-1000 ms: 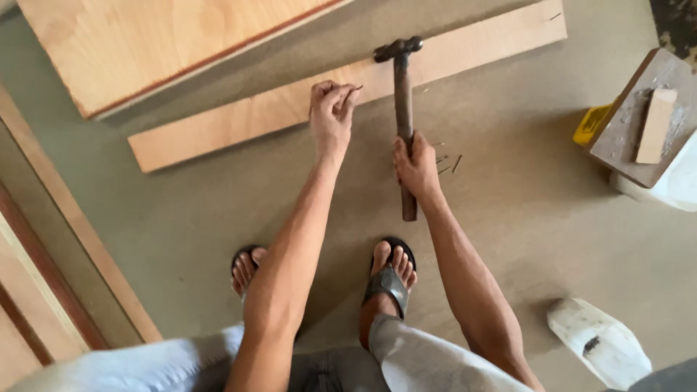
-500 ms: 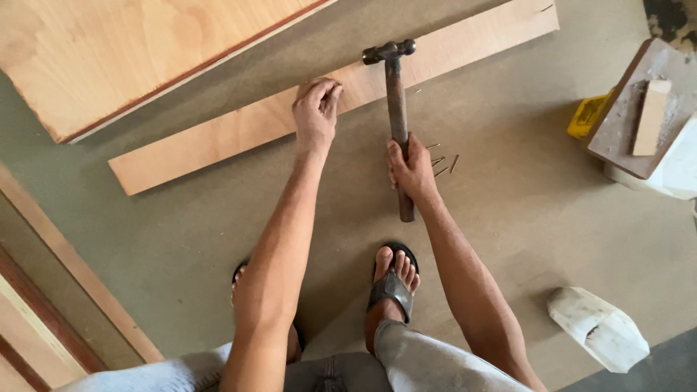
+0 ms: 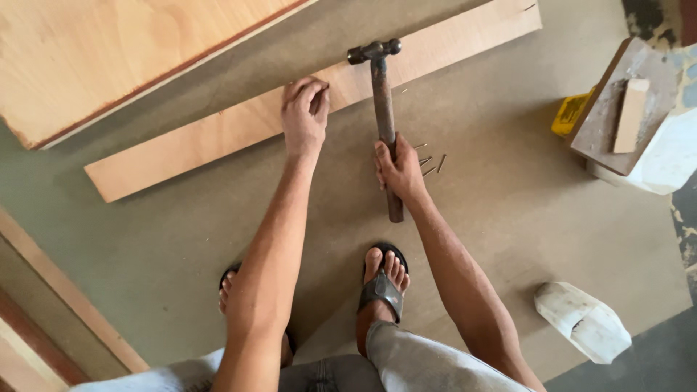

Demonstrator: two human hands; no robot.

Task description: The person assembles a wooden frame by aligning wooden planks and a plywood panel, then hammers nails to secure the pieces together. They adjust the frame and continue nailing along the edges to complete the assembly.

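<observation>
A long plywood strip (image 3: 189, 145) lies slantwise on a grey-brown sheet on the floor. My left hand (image 3: 305, 115) rests on the strip's near edge, fingers pinched together as if around a small nail, which is too small to make out. My right hand (image 3: 397, 168) grips the brown handle of a hammer (image 3: 382, 109), whose dark metal head (image 3: 374, 51) lies over the strip to the right of my left hand. A few loose nails (image 3: 430, 161) lie on the sheet just right of my right hand.
A large plywood panel (image 3: 109, 58) lies beyond the strip at top left. At the right stand a grey block carrying a small wood piece (image 3: 630, 115), a yellow object (image 3: 569, 113) and a white chunk (image 3: 582, 321). My sandalled feet (image 3: 382, 287) are below. Wooden battens (image 3: 65, 297) run along the left.
My left hand has slid onto the strip's near edge and curled tighter. The hammer head has settled over the strip, and the view has shifted slightly.
</observation>
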